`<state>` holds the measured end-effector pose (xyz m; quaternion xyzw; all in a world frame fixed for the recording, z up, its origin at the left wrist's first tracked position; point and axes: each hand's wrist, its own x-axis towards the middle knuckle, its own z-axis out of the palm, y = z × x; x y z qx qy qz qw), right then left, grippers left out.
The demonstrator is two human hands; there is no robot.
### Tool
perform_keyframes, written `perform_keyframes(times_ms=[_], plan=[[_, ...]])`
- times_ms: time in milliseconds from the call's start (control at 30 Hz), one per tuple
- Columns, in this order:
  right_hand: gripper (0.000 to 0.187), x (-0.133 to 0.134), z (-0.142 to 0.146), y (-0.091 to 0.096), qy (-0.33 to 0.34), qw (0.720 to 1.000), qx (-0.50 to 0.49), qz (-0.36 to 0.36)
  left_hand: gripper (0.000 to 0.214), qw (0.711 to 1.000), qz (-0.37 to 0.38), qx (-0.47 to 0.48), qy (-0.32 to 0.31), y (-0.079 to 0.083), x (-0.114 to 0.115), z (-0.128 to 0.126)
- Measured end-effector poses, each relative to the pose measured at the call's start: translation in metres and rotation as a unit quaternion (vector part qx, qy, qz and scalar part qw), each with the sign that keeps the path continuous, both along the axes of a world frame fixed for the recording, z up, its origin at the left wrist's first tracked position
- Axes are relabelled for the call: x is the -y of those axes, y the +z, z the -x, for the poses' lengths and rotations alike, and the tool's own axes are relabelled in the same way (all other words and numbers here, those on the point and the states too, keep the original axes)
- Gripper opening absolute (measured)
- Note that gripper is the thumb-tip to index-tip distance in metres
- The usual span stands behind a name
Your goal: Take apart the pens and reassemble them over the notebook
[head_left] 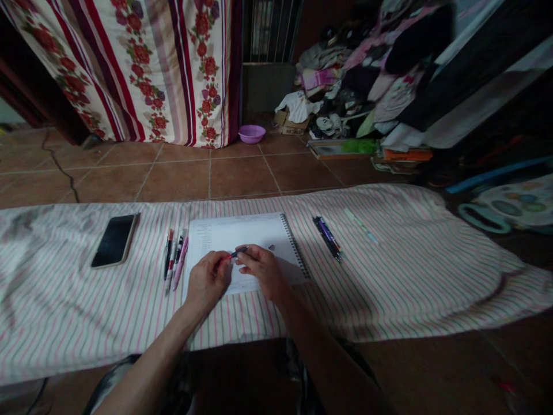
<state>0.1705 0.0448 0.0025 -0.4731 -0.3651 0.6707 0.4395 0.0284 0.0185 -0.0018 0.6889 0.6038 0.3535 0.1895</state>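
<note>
Above a spiral notebook [254, 227], both hands meet at a slim pen [239, 252] that looks dark at one end and pinkish red at the other. My left hand [207, 280] is closed around the reddish end. The fingers of my right hand [262, 270] pinch the dark end, hiding part of it. On the page beside my right hand lies a small dark piece [271, 247], too small to name. Writing shows faintly along the page's left side. Several pens [175, 259] lie just left of the notebook.
A phone [114, 241] lies at the left on the striped cloth [410, 271]. Right of the notebook are more dark and purple pens [327, 237] and a pale, slim stick-like item [361, 225]. Beyond, on the tiled floor, stand a purple basin [252, 134] and piled clothes [345, 80].
</note>
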Motion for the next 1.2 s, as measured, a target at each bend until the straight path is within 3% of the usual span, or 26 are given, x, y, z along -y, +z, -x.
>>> perform_keyframes(times_ms=[1200], plan=[[0.025, 0.0001, 0.0011, -0.0002, -0.011, 1.000, 0.017, -0.021, 0.020, 1.000, 0.019, 0.006, 0.006, -0.0014, -0.0014, 0.0013]])
